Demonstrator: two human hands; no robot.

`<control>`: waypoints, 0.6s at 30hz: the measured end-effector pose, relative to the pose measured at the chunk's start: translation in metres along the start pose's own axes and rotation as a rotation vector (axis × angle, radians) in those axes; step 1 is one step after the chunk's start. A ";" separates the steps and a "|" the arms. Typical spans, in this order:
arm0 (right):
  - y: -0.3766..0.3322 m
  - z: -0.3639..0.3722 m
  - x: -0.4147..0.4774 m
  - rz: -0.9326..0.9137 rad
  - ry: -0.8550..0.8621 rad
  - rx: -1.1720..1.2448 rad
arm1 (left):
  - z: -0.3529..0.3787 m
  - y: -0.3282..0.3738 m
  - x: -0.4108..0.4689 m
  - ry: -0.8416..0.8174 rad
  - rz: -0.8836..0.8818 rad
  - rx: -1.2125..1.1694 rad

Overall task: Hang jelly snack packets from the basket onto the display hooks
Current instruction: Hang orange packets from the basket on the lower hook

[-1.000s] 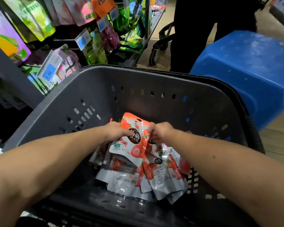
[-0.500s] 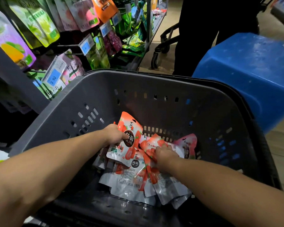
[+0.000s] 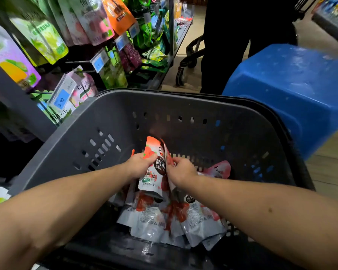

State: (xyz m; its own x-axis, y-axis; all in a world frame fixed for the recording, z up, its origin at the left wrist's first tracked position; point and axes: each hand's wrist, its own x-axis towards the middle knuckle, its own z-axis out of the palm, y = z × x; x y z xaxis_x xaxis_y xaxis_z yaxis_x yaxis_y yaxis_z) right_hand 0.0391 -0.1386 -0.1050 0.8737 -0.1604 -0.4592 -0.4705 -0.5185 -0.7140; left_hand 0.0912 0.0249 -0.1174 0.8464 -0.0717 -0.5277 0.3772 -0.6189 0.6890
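Progress is judged to be at an early stage of the round, since none of the red-and-white jelly packets can be made out on the display hooks (image 3: 77, 62) at ten o'clock, where green, purple and orange pouches (image 3: 47, 41) are hung behind blue price tags (image 3: 99, 60). A few raised packets (image 3: 154, 168) are held upright at the centre, inside the grey basket (image 3: 183, 108). The grip of the left hand (image 3: 140, 164) is clenched on their left edge, thumb across the front, while the grip of the right hand (image 3: 180, 170) is pinched on their right edge. A loose pile (image 3: 160, 221) is left on the basket floor at six o'clock, and one stray packet (image 3: 219, 169) lies at three o'clock, so most of the hanging is judged to be ahead. How many packets are gathered cannot be told, as the rear ones are covered by the front one. The hang holes are too small to be seen, and the hook tips are hidden behind the tags.
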 end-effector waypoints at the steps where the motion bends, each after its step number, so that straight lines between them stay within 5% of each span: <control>1: -0.004 0.005 -0.004 -0.002 -0.013 0.019 | 0.003 0.003 -0.003 0.012 0.004 0.044; 6: -0.014 0.009 -0.012 -0.001 -0.125 -0.025 | 0.009 0.013 -0.016 -0.005 -0.016 0.028; 12: -0.005 0.004 -0.008 -0.080 -0.202 0.119 | 0.009 0.008 -0.023 0.001 -0.049 -0.325; 15: 0.007 -0.004 -0.007 -0.010 -0.106 0.192 | 0.003 0.006 -0.019 0.014 -0.055 -0.189; 18: 0.032 -0.007 0.002 0.048 -0.016 -0.045 | 0.000 0.006 -0.015 -0.006 -0.044 0.043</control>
State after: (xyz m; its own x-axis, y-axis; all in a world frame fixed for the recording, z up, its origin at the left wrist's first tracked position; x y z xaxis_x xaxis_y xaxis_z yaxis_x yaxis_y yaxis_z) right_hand 0.0267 -0.1612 -0.1248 0.8481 -0.1730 -0.5008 -0.5054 -0.5477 -0.6668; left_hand 0.0813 0.0225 -0.1052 0.8268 -0.0482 -0.5605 0.3977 -0.6545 0.6430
